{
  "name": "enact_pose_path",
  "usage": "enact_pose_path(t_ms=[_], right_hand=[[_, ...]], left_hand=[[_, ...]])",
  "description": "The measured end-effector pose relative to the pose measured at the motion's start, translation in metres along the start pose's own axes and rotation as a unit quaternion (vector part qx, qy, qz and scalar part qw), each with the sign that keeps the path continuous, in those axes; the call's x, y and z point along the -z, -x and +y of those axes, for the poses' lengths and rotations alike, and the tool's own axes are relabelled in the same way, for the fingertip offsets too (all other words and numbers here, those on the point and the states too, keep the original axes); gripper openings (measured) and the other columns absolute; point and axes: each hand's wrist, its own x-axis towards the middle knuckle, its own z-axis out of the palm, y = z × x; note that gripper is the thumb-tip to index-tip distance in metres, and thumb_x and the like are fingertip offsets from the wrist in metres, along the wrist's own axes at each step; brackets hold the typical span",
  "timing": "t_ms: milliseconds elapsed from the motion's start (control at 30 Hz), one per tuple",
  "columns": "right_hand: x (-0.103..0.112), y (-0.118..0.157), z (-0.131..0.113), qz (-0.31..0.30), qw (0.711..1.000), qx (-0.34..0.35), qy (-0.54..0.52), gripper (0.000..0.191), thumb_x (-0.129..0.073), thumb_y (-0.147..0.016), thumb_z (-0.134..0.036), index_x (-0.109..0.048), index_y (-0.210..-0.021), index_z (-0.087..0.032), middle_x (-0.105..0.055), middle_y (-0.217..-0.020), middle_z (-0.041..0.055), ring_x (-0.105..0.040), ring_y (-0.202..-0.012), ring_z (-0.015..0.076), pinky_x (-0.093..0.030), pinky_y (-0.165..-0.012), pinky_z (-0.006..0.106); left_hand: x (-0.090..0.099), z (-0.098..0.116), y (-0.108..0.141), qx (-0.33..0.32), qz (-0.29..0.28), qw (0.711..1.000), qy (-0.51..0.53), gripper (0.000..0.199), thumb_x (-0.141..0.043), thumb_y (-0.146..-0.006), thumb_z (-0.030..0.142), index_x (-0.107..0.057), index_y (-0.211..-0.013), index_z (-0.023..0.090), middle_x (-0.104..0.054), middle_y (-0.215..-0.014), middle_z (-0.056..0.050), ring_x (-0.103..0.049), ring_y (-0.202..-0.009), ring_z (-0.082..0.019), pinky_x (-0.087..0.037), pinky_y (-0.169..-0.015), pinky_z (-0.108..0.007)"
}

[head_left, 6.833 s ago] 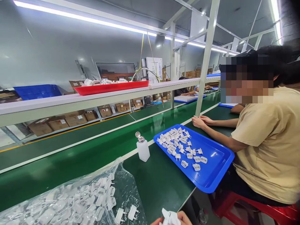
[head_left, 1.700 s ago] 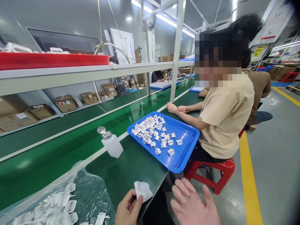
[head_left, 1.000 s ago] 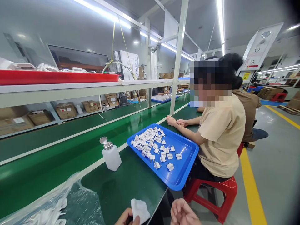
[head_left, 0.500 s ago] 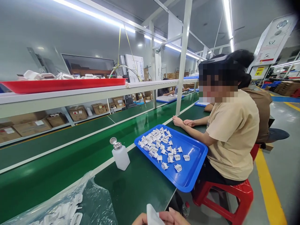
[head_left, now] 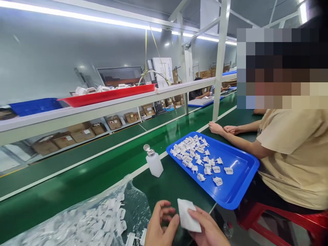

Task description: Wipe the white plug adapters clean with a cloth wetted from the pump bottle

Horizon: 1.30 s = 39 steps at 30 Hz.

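Note:
At the bottom centre, my right hand (head_left: 207, 223) pinches a folded white cloth (head_left: 189, 216) between thumb and fingers. Just left of the cloth is my left hand (head_left: 164, 223), its fingers curled but apart, with nothing between them. A clear plastic bag (head_left: 138, 196) full of white plastic pieces (head_left: 94, 222) lies at the lower left, and a few loose pieces (head_left: 130, 238) are beside my left hand. Beyond my hands a white bottle (head_left: 154, 165) with a metal cap stands upright. The blue tray (head_left: 237, 186) holds several white plug-shaped parts (head_left: 189, 150).
A person in a beige shirt (head_left: 294, 136) sits at the right on a red stool (head_left: 279, 227), hands near the tray's far edge. A white post (head_left: 220, 68) rises beyond the tray. The raised shelf (head_left: 107, 111) carries a red tray (head_left: 110, 95).
The view has turned left and down. More of my hands and the bag shows. My left hand is now apart from the cloth, which stays in my right hand.

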Motion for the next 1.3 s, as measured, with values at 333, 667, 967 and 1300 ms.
enact_pose_path(t_ms=[333, 667, 967, 1300], right_hand=[[-0.020, -0.088, 0.012, 0.023, 0.968, 0.234, 0.082, 0.036, -0.077, -0.084, -0.048, -0.074, -0.100, -0.015, -0.074, -0.090, 0.0017, -0.064, -0.077, 0.0178, -0.050, -0.069, 0.030], [-0.011, -0.103, 0.010, 0.008, 0.959, 0.271, 0.076, 0.031, -0.064, -0.097, -0.045, -0.068, -0.106, -0.015, -0.071, -0.099, 0.0034, -0.069, -0.086, 0.0188, -0.057, -0.078, 0.037], [-0.010, -0.100, 0.010, -0.019, 0.959, 0.278, 0.059, 0.030, -0.065, -0.097, -0.040, -0.067, -0.113, -0.015, -0.070, -0.110, 0.0055, -0.069, -0.096, 0.0212, -0.057, -0.085, 0.042], [-0.012, -0.093, 0.008, -0.013, 0.958, 0.281, 0.056, 0.033, -0.064, -0.097, -0.041, -0.065, -0.118, -0.016, -0.068, -0.116, 0.0064, -0.068, -0.098, 0.0223, -0.058, -0.084, 0.042]], left_hand=[[-0.024, 0.034, -0.149, -0.059, 0.324, 0.920, -0.213, 0.071, -0.078, -0.080, 0.030, -0.045, -0.140, 0.014, -0.046, -0.147, -0.021, -0.040, -0.141, -0.039, -0.035, -0.114, -0.058], [-0.032, 0.027, -0.180, -0.153, 0.319, 0.893, -0.277, 0.058, -0.070, -0.088, 0.030, -0.048, -0.139, 0.016, -0.054, -0.133, -0.014, -0.057, -0.118, -0.032, -0.049, -0.100, -0.055], [0.000, 0.052, -0.160, -0.241, 0.142, 0.888, -0.364, 0.089, -0.068, -0.073, 0.020, -0.032, -0.155, 0.015, -0.054, -0.126, -0.012, -0.060, -0.120, -0.031, -0.046, -0.107, -0.043], [0.035, 0.060, -0.133, -0.344, -0.119, 0.773, -0.519, 0.090, -0.062, -0.061, 0.006, -0.044, -0.148, 0.017, -0.062, -0.139, -0.013, -0.058, -0.128, -0.029, -0.044, -0.111, -0.041]])
